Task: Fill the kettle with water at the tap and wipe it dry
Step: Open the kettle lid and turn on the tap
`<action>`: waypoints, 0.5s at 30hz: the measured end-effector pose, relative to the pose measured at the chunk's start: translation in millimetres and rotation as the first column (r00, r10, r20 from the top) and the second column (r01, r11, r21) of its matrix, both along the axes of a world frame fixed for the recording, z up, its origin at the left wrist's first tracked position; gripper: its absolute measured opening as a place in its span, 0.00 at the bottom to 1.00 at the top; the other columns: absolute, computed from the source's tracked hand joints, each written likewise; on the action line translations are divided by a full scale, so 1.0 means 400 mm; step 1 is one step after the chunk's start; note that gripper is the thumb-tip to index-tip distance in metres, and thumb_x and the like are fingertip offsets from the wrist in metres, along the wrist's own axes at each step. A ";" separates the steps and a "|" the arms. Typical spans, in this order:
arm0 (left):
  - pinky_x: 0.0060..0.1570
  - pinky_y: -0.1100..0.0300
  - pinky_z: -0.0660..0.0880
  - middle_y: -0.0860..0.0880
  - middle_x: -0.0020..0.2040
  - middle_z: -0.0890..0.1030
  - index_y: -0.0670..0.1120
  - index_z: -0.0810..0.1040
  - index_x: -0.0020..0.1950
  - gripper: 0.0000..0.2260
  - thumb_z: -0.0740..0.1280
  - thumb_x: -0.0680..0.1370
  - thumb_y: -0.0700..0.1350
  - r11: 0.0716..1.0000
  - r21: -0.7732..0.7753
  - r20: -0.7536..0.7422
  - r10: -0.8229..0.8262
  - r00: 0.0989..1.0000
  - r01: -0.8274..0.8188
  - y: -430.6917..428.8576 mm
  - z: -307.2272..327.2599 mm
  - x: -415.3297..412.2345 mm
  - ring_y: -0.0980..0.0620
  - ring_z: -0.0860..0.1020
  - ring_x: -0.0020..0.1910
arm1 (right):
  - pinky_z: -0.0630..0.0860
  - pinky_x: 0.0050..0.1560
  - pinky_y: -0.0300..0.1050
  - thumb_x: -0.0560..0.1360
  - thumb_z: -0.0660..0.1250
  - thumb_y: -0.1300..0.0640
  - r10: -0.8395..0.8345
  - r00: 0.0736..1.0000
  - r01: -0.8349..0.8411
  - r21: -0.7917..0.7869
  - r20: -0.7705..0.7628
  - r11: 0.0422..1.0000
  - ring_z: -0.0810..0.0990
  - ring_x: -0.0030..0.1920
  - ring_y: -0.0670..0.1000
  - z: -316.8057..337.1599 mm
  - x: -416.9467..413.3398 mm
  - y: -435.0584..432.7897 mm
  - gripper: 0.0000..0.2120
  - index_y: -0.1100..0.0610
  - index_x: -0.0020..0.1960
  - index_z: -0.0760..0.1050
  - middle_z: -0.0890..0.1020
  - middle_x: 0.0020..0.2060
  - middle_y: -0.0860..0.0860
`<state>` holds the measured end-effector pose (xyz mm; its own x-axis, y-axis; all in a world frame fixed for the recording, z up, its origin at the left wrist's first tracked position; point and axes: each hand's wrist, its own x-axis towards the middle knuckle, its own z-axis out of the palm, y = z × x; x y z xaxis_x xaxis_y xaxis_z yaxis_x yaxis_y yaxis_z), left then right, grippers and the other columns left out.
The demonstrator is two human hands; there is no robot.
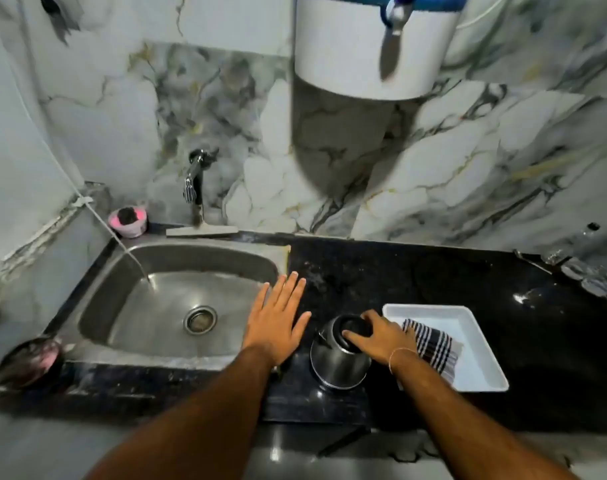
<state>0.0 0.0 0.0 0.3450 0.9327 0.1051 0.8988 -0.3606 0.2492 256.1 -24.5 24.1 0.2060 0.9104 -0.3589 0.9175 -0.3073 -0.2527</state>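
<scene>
Head view, looking down at our two bare arms over a dark stone counter (433, 271).

Kettle (340, 355): steel, stands upright on the counter directly under our right hand (378, 337) and just to the right of our left hand (278, 320). Long axis vertical; the dark top faces up toward us, the wider base sits on the stone. We cannot make out a spout or handle clearly enough to say which way it points.

Right hand: fingers curled over the dark top of the kettle, gripping the upper rim from above, thumb side toward the left hand. A thin thread circles the wrist.

Left hand: flat, palm down, fingers spread wide and pointing away from us, holding nothing. It rests across the edge where the counter meets the sink (129, 306); the gap to the kettle is small, no contact.

Left of the left hand: the steel sink basin with its drain (200, 319). A thin stream of water (136, 261) falls into the far left part of the basin. The tap (194, 181) sits on the marble wall beyond the sink.

Right of the right hand: a white tray (482, 344), touching distance from the wrist, with a dark striped cloth (430, 344) lying in it, partly hidden by the right hand.

Far beyond both hands, on the wall: a white tank (340, 46) with its own small tap (394, 32).
</scene>
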 end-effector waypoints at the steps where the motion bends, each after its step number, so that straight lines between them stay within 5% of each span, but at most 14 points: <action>1: 0.90 0.45 0.44 0.51 0.92 0.49 0.52 0.46 0.91 0.34 0.44 0.87 0.64 0.999 -0.040 -0.016 -0.003 1.000 0.002 -0.002 -0.015 -0.008 0.49 0.48 0.91 | 0.64 0.77 0.64 0.66 0.60 0.20 0.010 0.999 -0.009 -0.029 0.040 1.000 0.81 0.68 0.55 -0.010 -0.001 0.008 0.36 0.41 0.64 0.74 0.84 0.64 0.48; 6: 0.89 0.46 0.42 0.52 0.92 0.45 0.53 0.43 0.91 0.33 0.45 0.88 0.63 0.998 -0.055 -0.010 -0.033 0.999 0.033 -0.012 -0.091 -0.048 0.51 0.45 0.91 | 0.57 0.78 0.66 0.70 0.47 0.18 0.109 0.964 -0.089 -0.090 0.241 0.992 0.79 0.70 0.56 -0.027 0.006 0.022 0.41 0.40 0.72 0.71 0.83 0.67 0.50; 9: 0.90 0.46 0.44 0.52 0.92 0.44 0.54 0.42 0.91 0.33 0.45 0.88 0.63 0.992 -0.107 -0.017 -0.065 0.998 0.062 -0.020 -0.129 -0.067 0.51 0.46 0.91 | 0.50 0.83 0.63 0.74 0.50 0.21 0.172 0.965 -0.145 -0.143 0.197 0.979 0.78 0.73 0.53 -0.019 0.018 0.043 0.39 0.41 0.75 0.70 0.85 0.65 0.50; 15: 0.86 0.43 0.60 0.48 0.91 0.59 0.51 0.55 0.90 0.32 0.54 0.87 0.61 0.989 -0.087 0.005 -0.122 0.992 0.122 -0.006 -0.184 -0.073 0.46 0.62 0.89 | 0.78 0.63 0.51 0.70 0.53 0.25 0.141 0.990 -0.142 -0.139 -0.019 0.980 0.84 0.64 0.57 -0.008 0.049 0.073 0.36 0.41 0.71 0.76 0.86 0.62 0.53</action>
